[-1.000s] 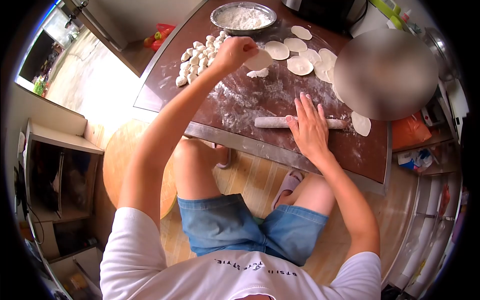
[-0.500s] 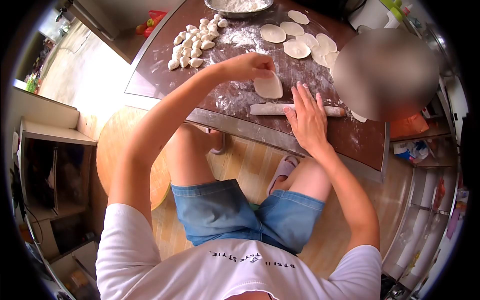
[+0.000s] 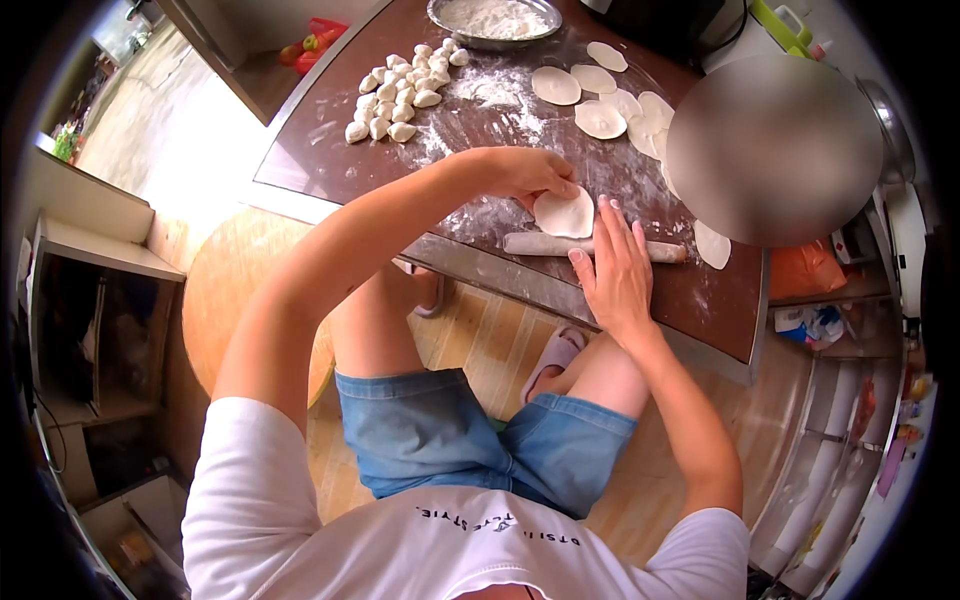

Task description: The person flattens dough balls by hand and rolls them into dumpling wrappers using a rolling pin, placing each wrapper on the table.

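My left hand (image 3: 533, 177) pinches the upper left edge of a thin round dough wrapper (image 3: 565, 214), which lies against the far side of the rolling pin (image 3: 545, 245). With its fingers stretched out, my right hand (image 3: 620, 275) lies flat across the pin, right of the wrapper. Farther back on the floury brown table (image 3: 330, 130) are several small dough lumps (image 3: 405, 92). Several flat wrappers (image 3: 600, 119) lie at the back right, some overlapping. A single wrapper (image 3: 712, 245) is near the right edge of the table.
A metal bowl of flour (image 3: 495, 20) stands at the table's back edge. A blurred round patch (image 3: 775, 150) covers the area at the right. Beside my left arm is a round wooden stool (image 3: 225, 300). Shelves (image 3: 830, 450) line the right side.
My left hand has brought the wrapper right and down to the rolling pin, turning it flatter. My right hand stays on the pin. The view has shifted slightly.
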Motion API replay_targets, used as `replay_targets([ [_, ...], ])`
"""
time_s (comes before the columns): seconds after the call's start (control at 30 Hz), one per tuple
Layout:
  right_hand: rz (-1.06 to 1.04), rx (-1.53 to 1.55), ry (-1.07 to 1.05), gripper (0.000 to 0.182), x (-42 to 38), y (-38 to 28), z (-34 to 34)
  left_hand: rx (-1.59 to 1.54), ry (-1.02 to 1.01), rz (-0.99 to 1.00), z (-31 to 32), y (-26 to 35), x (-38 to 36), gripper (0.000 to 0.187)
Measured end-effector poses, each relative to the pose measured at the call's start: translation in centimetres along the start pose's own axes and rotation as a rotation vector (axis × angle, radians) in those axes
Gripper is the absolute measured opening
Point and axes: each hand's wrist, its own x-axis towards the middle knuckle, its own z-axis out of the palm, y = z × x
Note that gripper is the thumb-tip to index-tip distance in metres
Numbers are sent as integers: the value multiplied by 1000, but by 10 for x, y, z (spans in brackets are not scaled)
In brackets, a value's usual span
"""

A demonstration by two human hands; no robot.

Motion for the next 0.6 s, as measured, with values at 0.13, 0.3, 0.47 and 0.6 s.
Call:
replay_targets([
  [0.13,6,13,8,52,0,0,-1,-116,569,159,-71,-17,31,35],
  [0.3,-4,9,23,51,2,2,3,931,1018,690,-91,31,-15,15],
  [0.47,-5,10,25,50,4,3,2,1405,1044,852,-112,22,-18,10],
  [0.6,-11,23,16,47,-4,-1,-1,859,895,631,-104,18,-22,13],
])
